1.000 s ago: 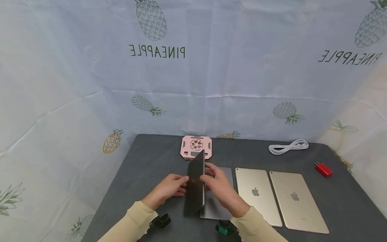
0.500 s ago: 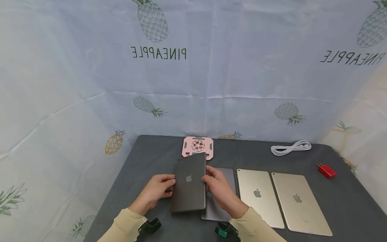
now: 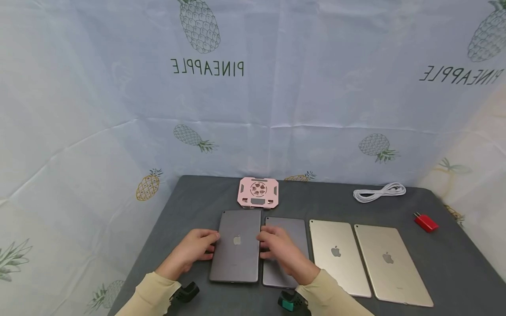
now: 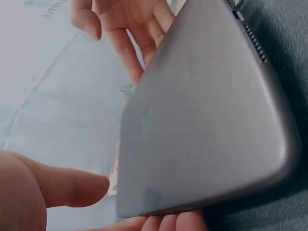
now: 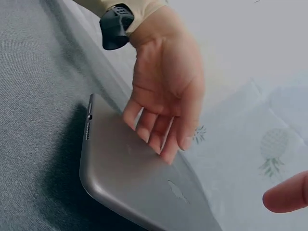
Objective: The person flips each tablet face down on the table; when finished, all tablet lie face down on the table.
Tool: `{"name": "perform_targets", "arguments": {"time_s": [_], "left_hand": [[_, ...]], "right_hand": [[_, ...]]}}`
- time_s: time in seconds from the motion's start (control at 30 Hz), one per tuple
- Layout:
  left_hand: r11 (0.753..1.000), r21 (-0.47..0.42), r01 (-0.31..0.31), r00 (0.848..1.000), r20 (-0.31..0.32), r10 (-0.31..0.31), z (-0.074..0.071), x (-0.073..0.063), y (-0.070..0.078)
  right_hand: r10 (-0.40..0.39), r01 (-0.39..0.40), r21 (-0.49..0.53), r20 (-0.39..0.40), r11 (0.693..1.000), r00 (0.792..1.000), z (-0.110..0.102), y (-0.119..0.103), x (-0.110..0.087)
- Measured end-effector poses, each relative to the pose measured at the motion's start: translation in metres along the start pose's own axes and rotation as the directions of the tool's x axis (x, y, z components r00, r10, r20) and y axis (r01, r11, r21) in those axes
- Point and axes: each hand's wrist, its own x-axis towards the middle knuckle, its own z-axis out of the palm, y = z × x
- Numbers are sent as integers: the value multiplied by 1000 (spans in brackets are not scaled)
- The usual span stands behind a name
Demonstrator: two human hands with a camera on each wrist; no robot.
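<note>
A dark grey tablet [image 3: 236, 259] with an apple logo lies back up in front of the pink stand, between the two hands. At its left long edge, the fingers of my left hand [image 3: 193, 249] touch the side, thumb lifted off the back in the left wrist view. On the opposite edge my right hand [image 3: 285, 251] has its fingertips, and its thumb also stands away from the tablet. Partly under the right hand lies a second grey tablet [image 3: 292, 232]. The right wrist view shows the left hand [image 5: 166, 82] with fairly straight fingers on the tablet edge.
Two gold tablets [image 3: 341, 265] lie side by side to the right, backs up. Behind sit a pink stand [image 3: 269, 188], a coiled white cable [image 3: 381, 192] and a red plug adapter [image 3: 426, 222]. A pineapple-print curtain [image 3: 316, 96] hangs behind the dark table [image 3: 193, 197].
The grey tablet, upright on edge a second ago, has turned over leftward and come down flat, back up, left of the second grey tablet. Both thumbs have lifted off it.
</note>
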Motion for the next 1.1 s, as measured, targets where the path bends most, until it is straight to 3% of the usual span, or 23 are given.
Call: {"name": "perform_targets", "arguments": {"time_s": [0.47,0.93,1.1], "left_hand": [[994,104,43,999,-9,-42,1,6,5],[979,202,19,998,-58,-8,7,6,9],[975,222,7,997,-71,9,10,5,11]], "right_hand": [[20,-21,-32,-25,999,999,11,7,8],[6,-9,-107,-25,994,1000,15,1,2],[-14,4,-183,-49,983,999,17,-2,-1]]}}
